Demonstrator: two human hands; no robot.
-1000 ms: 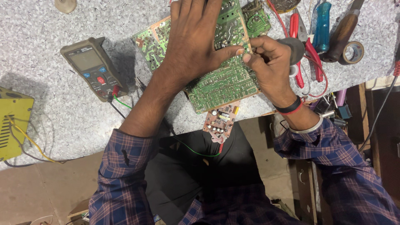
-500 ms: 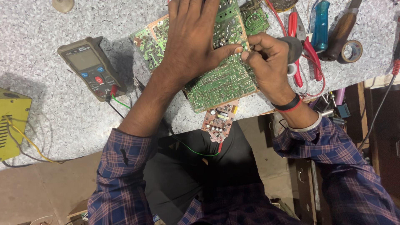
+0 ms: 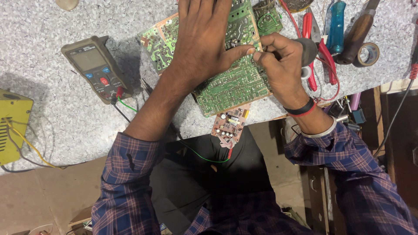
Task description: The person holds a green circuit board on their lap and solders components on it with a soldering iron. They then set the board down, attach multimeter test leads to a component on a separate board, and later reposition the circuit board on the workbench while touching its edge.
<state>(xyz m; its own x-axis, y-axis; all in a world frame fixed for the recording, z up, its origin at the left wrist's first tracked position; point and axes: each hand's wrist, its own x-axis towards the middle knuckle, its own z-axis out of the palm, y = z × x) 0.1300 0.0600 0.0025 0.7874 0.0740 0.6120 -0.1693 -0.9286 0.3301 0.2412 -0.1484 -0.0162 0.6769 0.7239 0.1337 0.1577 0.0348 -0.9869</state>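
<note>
Grey speckled stone desk [image 3: 65, 113] carries a green rectangular circuit board [image 3: 235, 85] at twelve o'clock, left hand [image 3: 204, 43] flat pressing it, right hand [image 3: 283, 61] pinching a dark-handled tool mid-work.

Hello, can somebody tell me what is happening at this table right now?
A person in a checked shirt works on a large green circuit board lying solder side up on a speckled grey table. The left hand presses flat on the board, while the right hand pinches something small at its surface; what it is cannot be told. A multimeter lies to the left, pliers to the right.
</note>
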